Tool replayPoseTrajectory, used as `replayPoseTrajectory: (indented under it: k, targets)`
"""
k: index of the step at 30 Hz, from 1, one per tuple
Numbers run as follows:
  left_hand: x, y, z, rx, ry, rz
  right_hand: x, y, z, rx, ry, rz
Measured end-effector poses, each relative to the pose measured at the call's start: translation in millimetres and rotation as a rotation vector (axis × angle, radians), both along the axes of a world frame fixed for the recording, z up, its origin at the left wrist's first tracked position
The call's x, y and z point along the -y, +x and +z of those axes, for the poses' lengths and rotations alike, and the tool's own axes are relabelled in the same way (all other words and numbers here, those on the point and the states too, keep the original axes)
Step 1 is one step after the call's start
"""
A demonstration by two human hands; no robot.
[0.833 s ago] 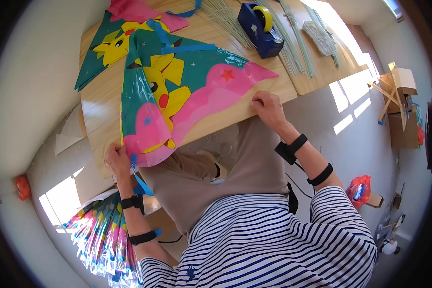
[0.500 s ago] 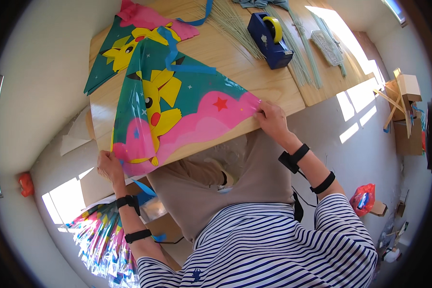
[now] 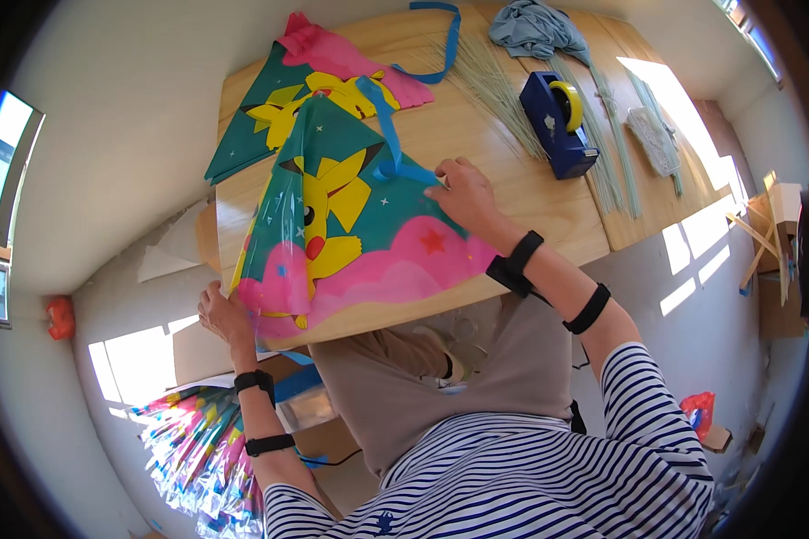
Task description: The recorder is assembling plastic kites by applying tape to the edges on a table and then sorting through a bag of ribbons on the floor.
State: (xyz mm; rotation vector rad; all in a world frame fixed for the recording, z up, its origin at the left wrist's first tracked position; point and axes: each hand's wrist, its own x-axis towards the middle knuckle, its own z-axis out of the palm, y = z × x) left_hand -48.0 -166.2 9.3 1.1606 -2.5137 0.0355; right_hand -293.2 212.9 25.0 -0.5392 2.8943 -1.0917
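Fingers [image 3: 455, 171] at blue ribbon [image 3: 388, 135], wooden table [image 3: 548, 216], sunlit floor [image 3: 678, 250]

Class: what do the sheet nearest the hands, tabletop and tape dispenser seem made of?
Sheet: thin plastic film, probably; glossy, with bright highlights.
Tabletop: wood or wood-look laminate, smooth, showing grain.
Tape dispenser: likely plastic, perhaps metal; smooth, rigid-edged.

2 forearms [image 3: 555, 280] extend forward, right hand [image 3: 466, 196] curled, farther out than left hand [image 3: 225, 318].
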Motion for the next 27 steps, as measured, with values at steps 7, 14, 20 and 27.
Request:
replayPoseTrajectory:
  k: [7,14,20,27]
  targets:
    - [-89.8,17.4,25.3,-0.179,0.202,-0.300,79.3,-44.9,-16.6,0.208,0.087,-0.194]
    - [-175.2,18.0,17.1,-0.420,1.057,-0.375,36.7,9.2,-4.3,0.066,-0.067,0.034]
    - [-269.5,-25.2,31.5,-0.395,1.871,-0.471,-56.5,165.2,23.5,-0.183,-0.115,0.478]
    - [-315.9,-17.9,26.3,-0.231,1.998,-0.594,-118.9,219.0,32.2,-0.119,-0.090,0.519]
